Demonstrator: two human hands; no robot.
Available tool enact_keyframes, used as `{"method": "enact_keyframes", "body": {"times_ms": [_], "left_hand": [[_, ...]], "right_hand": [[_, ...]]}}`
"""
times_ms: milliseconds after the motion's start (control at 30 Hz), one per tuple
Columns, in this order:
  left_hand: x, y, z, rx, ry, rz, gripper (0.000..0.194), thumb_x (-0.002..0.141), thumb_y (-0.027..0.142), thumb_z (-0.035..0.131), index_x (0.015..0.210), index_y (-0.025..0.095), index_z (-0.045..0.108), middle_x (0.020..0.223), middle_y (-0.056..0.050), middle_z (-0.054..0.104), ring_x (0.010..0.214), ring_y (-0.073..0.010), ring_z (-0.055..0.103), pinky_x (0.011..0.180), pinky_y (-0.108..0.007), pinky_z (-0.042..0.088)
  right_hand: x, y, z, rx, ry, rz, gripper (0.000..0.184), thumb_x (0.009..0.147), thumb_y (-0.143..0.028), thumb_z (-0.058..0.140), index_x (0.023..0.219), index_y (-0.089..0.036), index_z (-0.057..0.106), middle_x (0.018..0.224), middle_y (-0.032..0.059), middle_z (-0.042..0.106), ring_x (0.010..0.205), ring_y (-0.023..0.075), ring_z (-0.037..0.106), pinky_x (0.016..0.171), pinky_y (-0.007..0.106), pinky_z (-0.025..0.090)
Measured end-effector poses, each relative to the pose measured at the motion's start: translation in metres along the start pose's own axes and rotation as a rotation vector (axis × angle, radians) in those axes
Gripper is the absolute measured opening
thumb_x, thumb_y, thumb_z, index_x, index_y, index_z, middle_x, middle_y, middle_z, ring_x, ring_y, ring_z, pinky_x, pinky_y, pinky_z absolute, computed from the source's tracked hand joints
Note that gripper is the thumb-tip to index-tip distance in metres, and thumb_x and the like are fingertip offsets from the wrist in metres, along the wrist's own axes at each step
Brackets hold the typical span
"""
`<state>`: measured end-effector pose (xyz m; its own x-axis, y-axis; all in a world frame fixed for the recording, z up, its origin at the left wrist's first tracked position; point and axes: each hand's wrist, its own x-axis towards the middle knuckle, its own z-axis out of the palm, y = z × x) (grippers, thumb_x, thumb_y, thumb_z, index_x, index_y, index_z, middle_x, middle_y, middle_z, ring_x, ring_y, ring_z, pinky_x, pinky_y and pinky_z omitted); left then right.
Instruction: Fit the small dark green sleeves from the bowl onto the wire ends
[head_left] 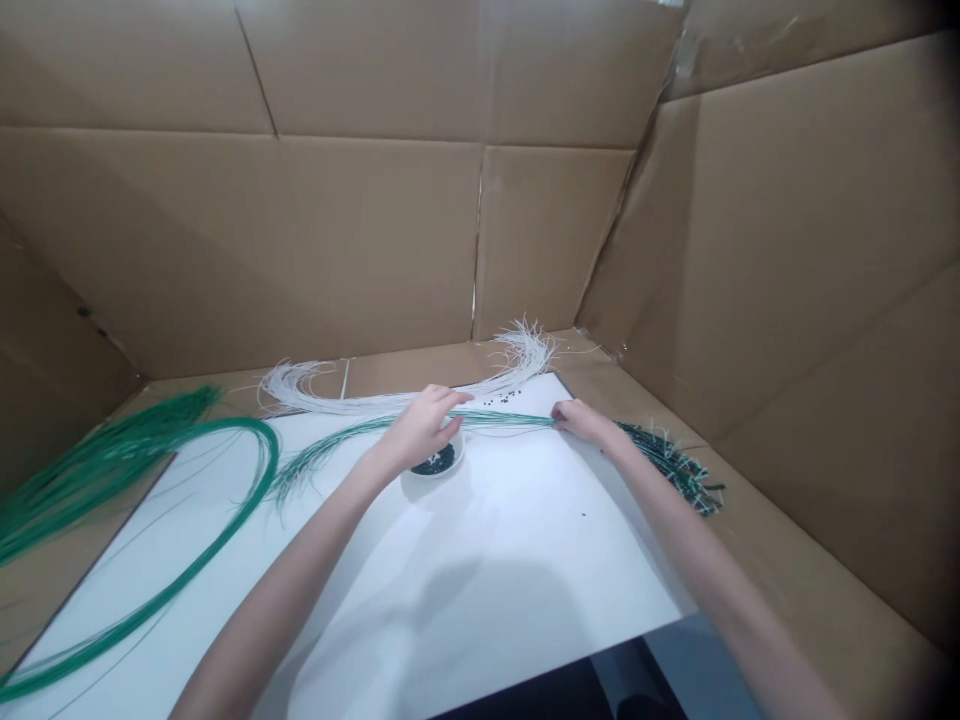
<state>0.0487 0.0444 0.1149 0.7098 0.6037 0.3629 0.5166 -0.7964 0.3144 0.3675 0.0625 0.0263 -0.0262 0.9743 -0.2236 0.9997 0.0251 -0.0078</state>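
Note:
A thin bundle of green wire strands (502,418) stretches across the far part of the white board. My right hand (581,420) closes round it near the right end. My left hand (426,425) reaches over the strands from the left, thumb and fingers apart, with the bundle running past its palm. Beneath that hand sits a small white bowl (459,458) filled with tiny dark beads (436,460); part of it is hidden. Right of my right hand fans out a cluster of dark-tipped strands (679,470) with pale ends.
White strands (345,404) curve along the board's back edge. Several dark beads (504,397) lie scattered near them. A thick loop of green wire (195,570) and a loose green bunch (112,465) occupy the left. Cardboard walls (360,240) enclose the white board (510,540).

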Motion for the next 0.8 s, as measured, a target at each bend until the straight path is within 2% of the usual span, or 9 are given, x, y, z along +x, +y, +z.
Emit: {"method": "enact_keyframes", "body": {"times_ms": [133,267,367,467,600,700,800], "left_hand": [[0.028,0.009,0.032,0.021,-0.099,0.067,0.031,0.082,0.022,0.039,0.111,0.017,0.048,0.11,-0.007,0.055,0.104,-0.019,0.046,0.09,-0.032,0.037],[0.061,0.017,0.078,0.105,-0.249,0.069,0.041,0.078,0.023,0.045,0.118,0.012,0.04,0.116,-0.012,0.05,0.107,-0.0196,0.046,0.09,-0.028,0.037],[0.084,0.019,0.113,0.127,-0.306,0.066,0.054,0.069,0.022,0.056,0.118,0.008,0.038,0.118,-0.016,0.048,0.11,-0.0226,0.044,0.089,-0.029,0.037],[0.102,0.017,0.141,0.164,-0.331,0.034,0.061,0.064,0.019,0.058,0.119,0.004,0.035,0.116,-0.019,0.049,0.109,-0.0256,0.045,0.089,-0.032,0.036],[0.117,0.015,0.162,0.215,-0.325,-0.003,0.049,0.069,0.015,0.051,0.116,0.005,0.039,0.104,-0.017,0.056,0.102,-0.0258,0.051,0.087,-0.034,0.037],[0.123,0.014,0.169,0.241,-0.324,-0.012,0.032,0.076,0.012,0.042,0.107,0.009,0.046,0.103,-0.015,0.057,0.101,-0.0241,0.052,0.086,-0.034,0.038],[0.126,0.011,0.172,0.25,-0.358,-0.019,0.024,0.081,0.013,0.036,0.101,0.011,0.049,0.097,-0.014,0.06,0.094,-0.0226,0.057,0.08,-0.033,0.042]], "right_hand": [[-0.005,-0.007,0.009,-0.085,0.052,-0.061,0.023,0.079,-0.013,0.041,0.097,-0.009,0.055,0.102,0.0155,0.057,0.094,0.0214,0.053,0.078,0.027,0.037],[-0.011,-0.016,0.022,-0.164,0.142,-0.063,0.027,0.078,-0.003,0.033,0.1,-0.003,0.049,0.101,0.0206,0.052,0.095,0.0259,0.049,0.08,0.035,0.035],[-0.014,-0.018,0.029,-0.193,0.206,-0.068,0.025,0.08,-0.003,0.029,0.098,-0.003,0.046,0.1,0.0214,0.049,0.093,0.0271,0.047,0.078,0.038,0.034],[-0.016,-0.016,0.032,-0.195,0.253,-0.085,0.023,0.081,-0.003,0.026,0.095,-0.005,0.044,0.098,0.0193,0.048,0.088,0.0255,0.047,0.075,0.036,0.035],[-0.016,-0.011,0.028,-0.17,0.293,-0.109,0.021,0.079,-0.002,0.029,0.094,-0.009,0.042,0.095,0.0153,0.047,0.08,0.0217,0.048,0.071,0.032,0.036],[-0.015,-0.007,0.024,-0.141,0.318,-0.125,0.025,0.074,0.001,0.032,0.094,-0.01,0.041,0.096,0.0136,0.046,0.081,0.0206,0.047,0.071,0.03,0.035],[-0.016,-0.003,0.019,-0.103,0.314,-0.15,0.027,0.072,0.001,0.035,0.095,-0.012,0.041,0.096,0.0117,0.047,0.083,0.0193,0.047,0.071,0.028,0.036]]}}
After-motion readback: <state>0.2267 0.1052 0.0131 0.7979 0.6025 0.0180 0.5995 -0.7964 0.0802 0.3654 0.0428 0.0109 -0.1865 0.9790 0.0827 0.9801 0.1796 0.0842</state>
